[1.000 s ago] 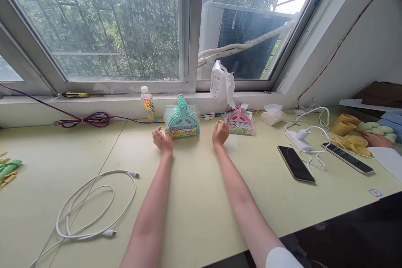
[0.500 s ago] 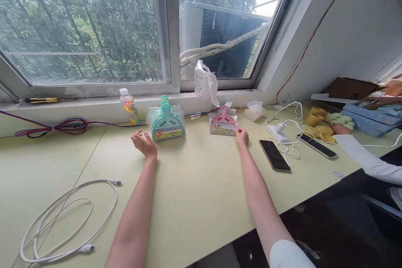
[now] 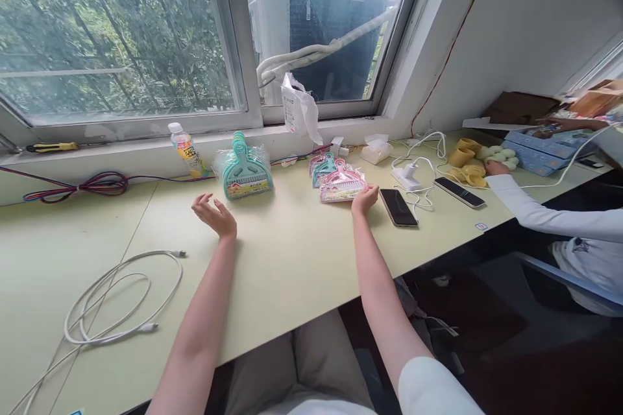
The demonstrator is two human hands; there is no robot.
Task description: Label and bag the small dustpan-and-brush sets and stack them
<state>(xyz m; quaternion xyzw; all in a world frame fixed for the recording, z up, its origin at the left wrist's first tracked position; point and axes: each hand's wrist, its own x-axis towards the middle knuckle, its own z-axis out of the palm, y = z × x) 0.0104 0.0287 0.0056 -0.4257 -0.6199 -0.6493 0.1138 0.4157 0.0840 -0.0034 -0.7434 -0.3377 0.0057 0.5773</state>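
My right hand grips the near right corner of a pink mini brush-and-dustpan pack wrapped in clear plastic. Behind that pack lies another wrapped one, partly teal. My left hand hovers above the pale green table, fingers spread, palm turned right, holding nothing. A stack of teal dustpan packs stands a little beyond the left hand, near the window sill.
A small drink bottle, a white plastic bag and a tissue pack line the sill. A black phone lies right of my right hand. A white cable coils at left. Another person's sleeve reaches in from the right.
My right hand moved right, took hold of the pink pack and pulled it toward me, uncovering another pack behind. My left hand drew back from the teal stack. The view swung right.
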